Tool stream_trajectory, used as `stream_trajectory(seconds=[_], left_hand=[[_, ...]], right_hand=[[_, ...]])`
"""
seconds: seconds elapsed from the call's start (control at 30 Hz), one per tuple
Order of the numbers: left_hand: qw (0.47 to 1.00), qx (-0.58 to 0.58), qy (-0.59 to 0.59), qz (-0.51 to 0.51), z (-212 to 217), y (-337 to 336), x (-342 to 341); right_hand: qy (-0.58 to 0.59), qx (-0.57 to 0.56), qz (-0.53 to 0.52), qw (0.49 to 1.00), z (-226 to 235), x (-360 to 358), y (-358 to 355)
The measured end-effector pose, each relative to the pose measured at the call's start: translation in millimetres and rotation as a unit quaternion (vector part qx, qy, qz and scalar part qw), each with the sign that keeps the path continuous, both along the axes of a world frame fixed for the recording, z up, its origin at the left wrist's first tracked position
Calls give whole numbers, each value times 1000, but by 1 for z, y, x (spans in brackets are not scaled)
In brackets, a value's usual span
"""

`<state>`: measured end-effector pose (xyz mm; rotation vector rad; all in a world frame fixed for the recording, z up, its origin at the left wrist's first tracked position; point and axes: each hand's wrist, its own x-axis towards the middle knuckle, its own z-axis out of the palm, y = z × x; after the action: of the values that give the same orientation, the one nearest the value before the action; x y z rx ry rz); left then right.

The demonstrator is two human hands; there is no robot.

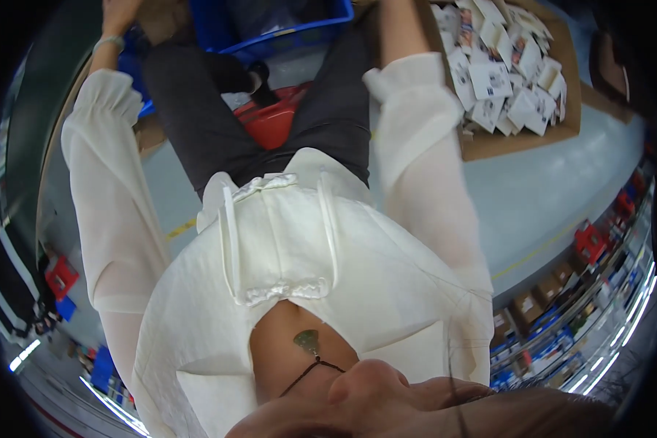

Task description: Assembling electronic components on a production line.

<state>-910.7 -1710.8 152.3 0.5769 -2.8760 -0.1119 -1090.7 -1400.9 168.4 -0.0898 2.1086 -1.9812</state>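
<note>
White gauzy sleeves covered both arms, which ran up the frame from the person's body toward the top edge. The left hand point(117, 13) showed at the upper left, cut by the frame edge, a pale band on its wrist; it lay against brown cardboard point(157, 22), but how far its grip was closed, or whether it held anything, could not be told. The right hand was out of the frame past the top edge; only the bare forearm and sleeve showed, just left of the open cardboard box point(522, 135) at the upper right. That box was filled with a loose heap of small white packets point(504, 66). Between the arms, at top centre, sat a blue plastic crate point(270, 36). Below it, dark grey trousers covered both legs, with a red object point(270, 120) between them. The floor point(547, 197) was pale grey with a yellow line. Shelves of boxes curved along the right rim.
</note>
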Motion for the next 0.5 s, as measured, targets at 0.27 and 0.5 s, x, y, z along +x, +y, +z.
stream_trajectory(seconds=[0.27,0.5], left_hand=[[944,-270,38,-188,-62,-77,8],[932,-321,-25,-169,-53,-109,14]], right_hand=[[120,269,203,934,-256,142,59],[-132,-14,119,984,-243,132,45]])
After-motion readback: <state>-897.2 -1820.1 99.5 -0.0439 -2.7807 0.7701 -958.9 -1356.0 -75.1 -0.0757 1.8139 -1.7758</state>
